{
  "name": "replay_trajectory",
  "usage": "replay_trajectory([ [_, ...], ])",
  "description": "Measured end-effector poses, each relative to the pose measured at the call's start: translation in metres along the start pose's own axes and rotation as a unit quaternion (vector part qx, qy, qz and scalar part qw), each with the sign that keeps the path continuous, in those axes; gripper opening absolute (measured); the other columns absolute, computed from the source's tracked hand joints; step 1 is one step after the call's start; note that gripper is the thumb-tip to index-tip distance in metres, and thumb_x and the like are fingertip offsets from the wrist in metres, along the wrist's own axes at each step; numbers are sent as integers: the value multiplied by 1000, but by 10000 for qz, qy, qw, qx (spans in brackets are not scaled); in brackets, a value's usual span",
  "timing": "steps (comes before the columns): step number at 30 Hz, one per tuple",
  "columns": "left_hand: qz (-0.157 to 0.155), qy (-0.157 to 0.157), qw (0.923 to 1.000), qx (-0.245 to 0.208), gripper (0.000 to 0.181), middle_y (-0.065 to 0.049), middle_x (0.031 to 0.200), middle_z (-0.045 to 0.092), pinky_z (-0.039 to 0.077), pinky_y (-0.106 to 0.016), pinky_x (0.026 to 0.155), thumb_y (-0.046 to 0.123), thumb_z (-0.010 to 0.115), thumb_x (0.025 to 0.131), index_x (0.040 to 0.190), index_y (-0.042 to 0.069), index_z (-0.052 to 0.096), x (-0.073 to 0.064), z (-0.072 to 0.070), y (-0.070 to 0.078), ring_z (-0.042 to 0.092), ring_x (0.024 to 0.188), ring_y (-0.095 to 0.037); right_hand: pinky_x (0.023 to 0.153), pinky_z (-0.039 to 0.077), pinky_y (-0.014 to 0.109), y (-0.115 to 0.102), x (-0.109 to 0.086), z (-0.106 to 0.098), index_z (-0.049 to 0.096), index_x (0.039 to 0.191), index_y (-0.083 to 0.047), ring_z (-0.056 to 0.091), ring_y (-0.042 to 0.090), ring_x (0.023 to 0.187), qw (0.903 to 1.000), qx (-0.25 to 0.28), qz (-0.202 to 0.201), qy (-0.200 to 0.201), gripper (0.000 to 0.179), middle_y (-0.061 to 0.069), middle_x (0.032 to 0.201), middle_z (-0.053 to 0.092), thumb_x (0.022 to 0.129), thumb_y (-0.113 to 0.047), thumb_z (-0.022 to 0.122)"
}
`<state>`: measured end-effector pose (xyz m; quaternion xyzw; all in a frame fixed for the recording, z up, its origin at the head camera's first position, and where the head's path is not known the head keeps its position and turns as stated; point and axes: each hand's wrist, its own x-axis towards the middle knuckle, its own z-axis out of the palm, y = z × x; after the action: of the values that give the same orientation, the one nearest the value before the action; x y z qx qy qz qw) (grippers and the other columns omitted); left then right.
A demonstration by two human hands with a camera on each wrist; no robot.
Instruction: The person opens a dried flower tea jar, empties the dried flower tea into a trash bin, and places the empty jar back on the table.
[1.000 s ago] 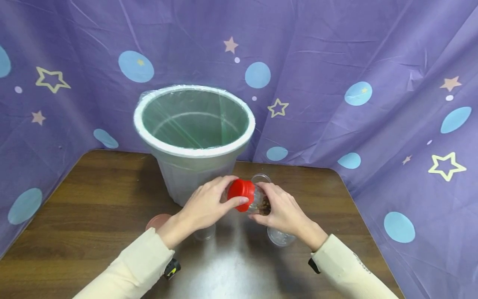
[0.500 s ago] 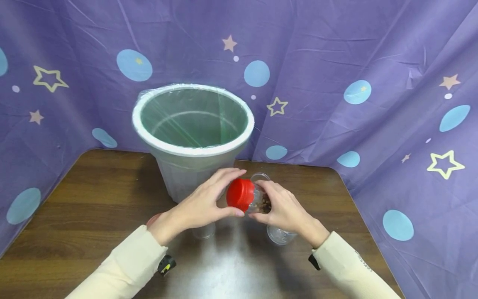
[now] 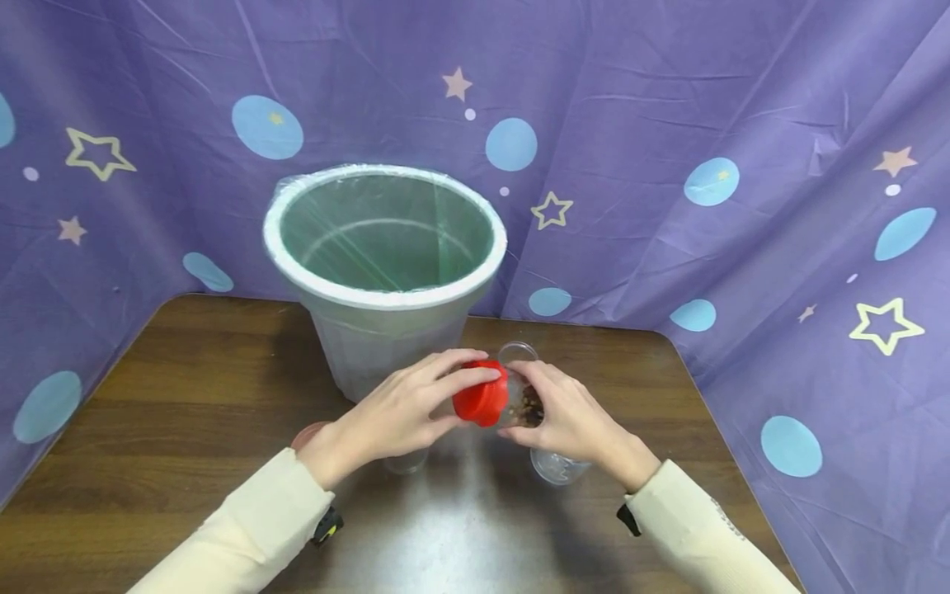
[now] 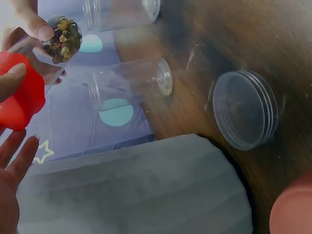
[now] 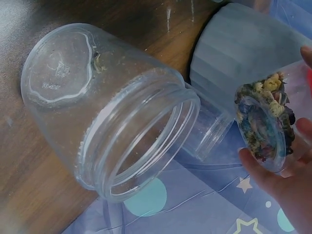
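My left hand (image 3: 397, 412) grips a red screw lid (image 3: 482, 400), its fingers over the top and its thumb below. The lid sits at the mouth of a small clear jar (image 3: 524, 406), held sideways above the table by my right hand (image 3: 582, 421). Thumb and fingers of that hand clasp the jar near its base. Dried flower bits (image 5: 273, 97), yellowish and dark, are gathered at the base end, seen through the wall in both wrist views.
A grey bin (image 3: 386, 301) with a clear liner stands behind my left hand. Open clear jars (image 5: 107, 102) (image 4: 131, 83) stand on the wooden table (image 3: 185, 388), with a shallow clear tub (image 4: 246, 109) and a reddish round item (image 4: 297, 209) at the left.
My left hand's fingers have let go, spread off the lid, then closed over it again with a shifted grip. The right hand and jar have hardly moved.
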<state>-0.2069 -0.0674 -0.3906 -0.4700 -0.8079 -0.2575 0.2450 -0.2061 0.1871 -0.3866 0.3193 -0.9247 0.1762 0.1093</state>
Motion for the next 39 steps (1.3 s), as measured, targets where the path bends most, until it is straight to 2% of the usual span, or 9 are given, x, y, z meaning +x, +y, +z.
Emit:
replay_trajectory([
  [4,-537,-65,9982,-269,69,-4,127,61,56,-34,93,28,86,76,137,19,56,3,0,3,64,112,-17,86,56,37,2,0,-1,55,129,-12,65,18,102,10000,82,33,-28,71,1,117,66,71,-39,85],
  [9,-1199,-171,9916,-460,69,0,121,61,58,-31,85,38,82,79,139,18,54,5,3,6,66,101,-13,85,56,36,3,-1,-1,54,130,-12,65,17,102,10000,70,59,-10,72,1,118,66,71,-39,85],
  [14,-1624,-267,9854,-437,68,1,117,61,58,-28,79,44,76,82,140,19,51,7,6,9,65,92,-11,84,56,36,3,-1,-2,54,130,-10,65,17,102,10000,75,32,57,74,3,119,66,70,-38,86],
  [22,-1696,-207,9851,-201,65,1,112,62,57,-26,74,46,72,84,139,18,52,9,6,11,63,88,-10,81,57,37,4,-1,-4,55,130,-8,65,18,99,9998,104,-8,143,75,7,117,67,69,-37,87],
  [32,-1734,-220,9845,-137,64,0,111,62,57,-29,74,46,71,85,139,17,52,8,3,9,65,89,-14,82,56,38,8,-5,-5,55,132,-11,64,17,100,9996,102,268,-4,74,4,118,66,70,-38,86],
  [39,-1714,-169,9850,60,63,-1,109,62,58,-30,74,47,70,86,138,17,52,8,1,6,65,88,-15,82,57,39,10,-5,-8,54,132,-10,64,18,101,9996,23,261,87,76,5,120,66,69,-37,87],
])
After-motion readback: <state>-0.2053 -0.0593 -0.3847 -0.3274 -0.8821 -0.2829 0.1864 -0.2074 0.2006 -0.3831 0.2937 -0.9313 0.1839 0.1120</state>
